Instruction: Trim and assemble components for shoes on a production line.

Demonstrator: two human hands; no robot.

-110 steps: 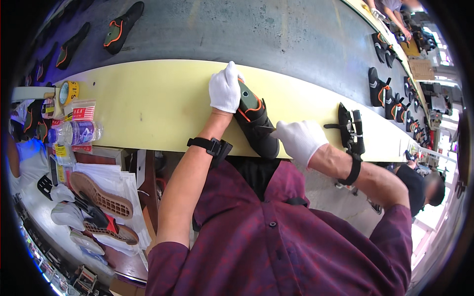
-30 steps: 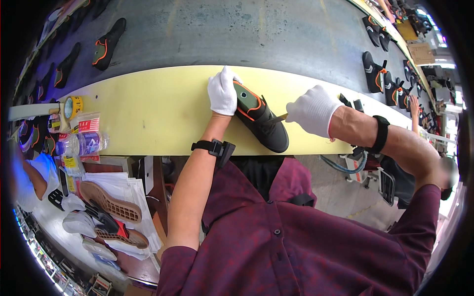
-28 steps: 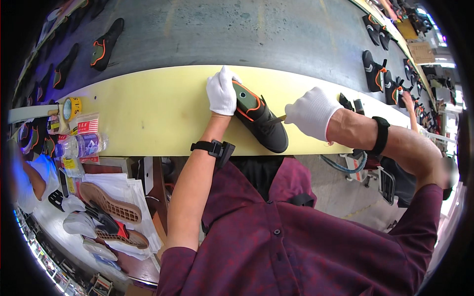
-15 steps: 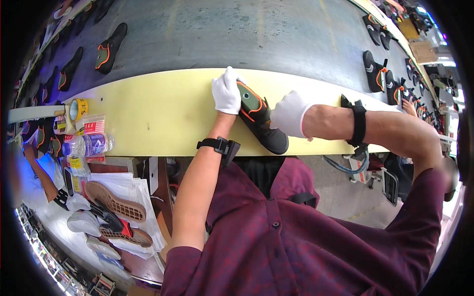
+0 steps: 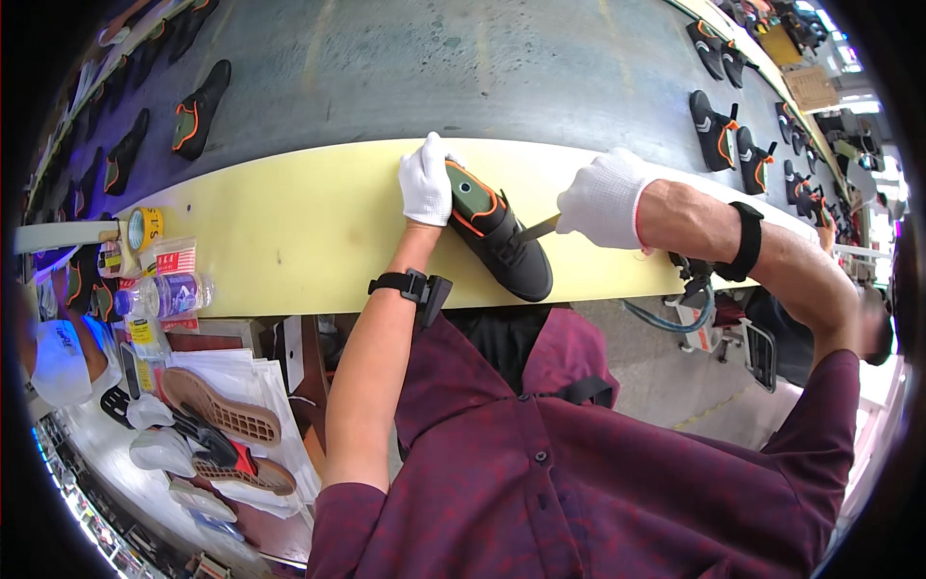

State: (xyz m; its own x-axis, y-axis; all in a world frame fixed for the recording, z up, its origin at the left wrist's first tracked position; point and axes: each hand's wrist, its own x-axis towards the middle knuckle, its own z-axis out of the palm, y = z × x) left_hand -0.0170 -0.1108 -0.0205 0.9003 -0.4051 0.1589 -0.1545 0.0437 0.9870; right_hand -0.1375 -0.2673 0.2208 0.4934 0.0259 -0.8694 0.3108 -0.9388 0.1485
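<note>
Steadying black shoe [image 5: 500, 241] on yellow bench [image 5: 318, 232]: left hand [image 5: 425, 183] grasping its heel end, right hand [image 5: 608, 201] clenched around thin flat tool [image 5: 541, 228], tip meeting shoe's upper near strap (pressing or tucked under, cannot tell). Step in hand, by look of it: working upper with tool. Next move seems to call for firm heel hold and careful tip, sparing upper. Well left of shoe: tape roll [image 5: 151, 224], bottle [image 5: 176, 294].
</note>
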